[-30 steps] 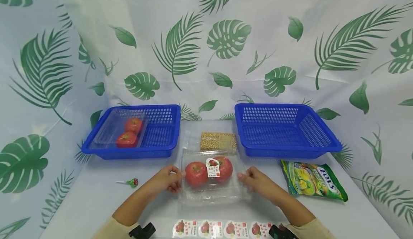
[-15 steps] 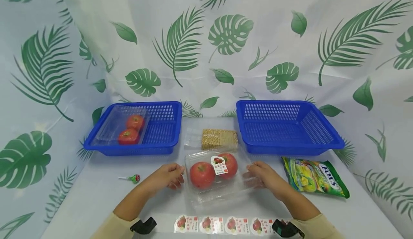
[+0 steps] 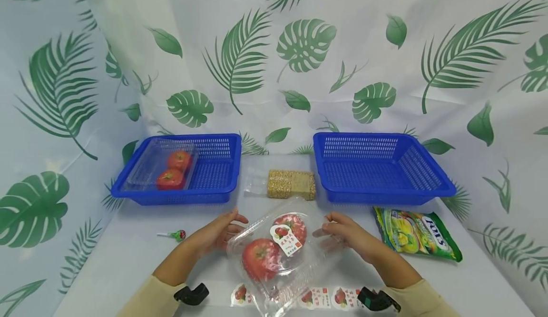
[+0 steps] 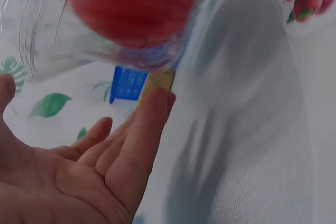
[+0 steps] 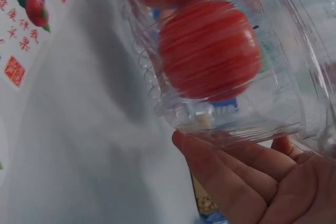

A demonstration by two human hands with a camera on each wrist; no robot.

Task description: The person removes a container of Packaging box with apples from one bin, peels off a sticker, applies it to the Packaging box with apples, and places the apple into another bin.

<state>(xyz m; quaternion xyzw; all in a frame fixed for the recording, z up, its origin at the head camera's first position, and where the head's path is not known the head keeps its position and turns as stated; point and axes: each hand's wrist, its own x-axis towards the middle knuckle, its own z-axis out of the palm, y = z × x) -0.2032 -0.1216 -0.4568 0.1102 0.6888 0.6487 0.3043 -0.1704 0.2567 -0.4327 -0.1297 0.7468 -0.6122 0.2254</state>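
Observation:
A clear plastic clamshell box with two red apples inside is tilted and turned at an angle above the table's front middle. A white apple-picture sticker sits on its lid. My right hand holds the box by its right side, fingertips at its lower edge in the right wrist view; part of the grip is hidden by the plastic. My left hand is beside its left side, fingers spread and extended, palm visible in the left wrist view.
At back left, a blue basket holds another apple box. Another blue basket stands at back right. Behind the held box lies a packet of yellow grains. A lollipop, a candy bag and a sticker strip surround the hands.
The box has come nearer and turned, its left side swinging toward the front and over the sticker strip. My left hand's fingers have spread away from its edge.

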